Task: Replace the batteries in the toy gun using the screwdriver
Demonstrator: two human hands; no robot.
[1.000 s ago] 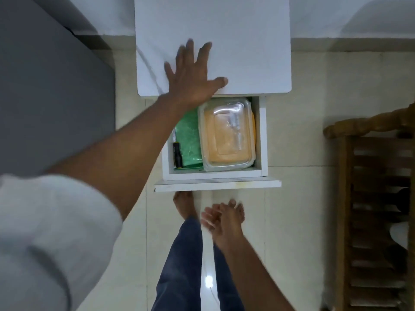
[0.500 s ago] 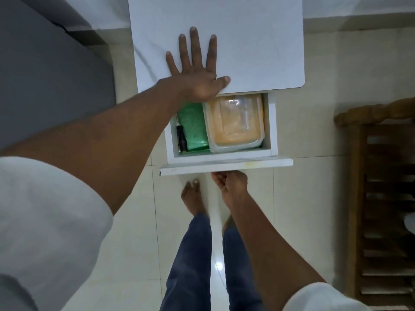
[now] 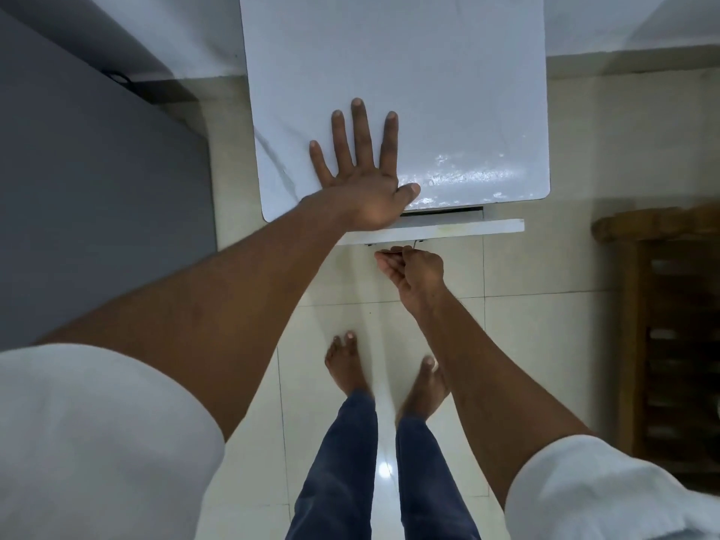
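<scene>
My left hand (image 3: 362, 177) lies flat with spread fingers on the white cabinet top (image 3: 428, 91), near its front edge. The white drawer (image 3: 467, 226) under that edge is pushed almost fully in, leaving only a narrow dark gap, so its contents are hidden. My right hand (image 3: 415, 270) is just below the drawer front, its fingers curled at the thin metal handle (image 3: 417, 242). No toy gun, screwdriver or batteries are in view.
A grey bed or panel (image 3: 97, 189) fills the left side. A brown wooden rack (image 3: 670, 325) stands at the right. My bare feet (image 3: 346, 364) are on pale glossy floor tiles in front of the cabinet.
The drawer has slid from wide open to nearly closed, hiding the orange-lidded box, green packet and dark tool. My right hand moved up to the drawer front. My left hand stayed on top.
</scene>
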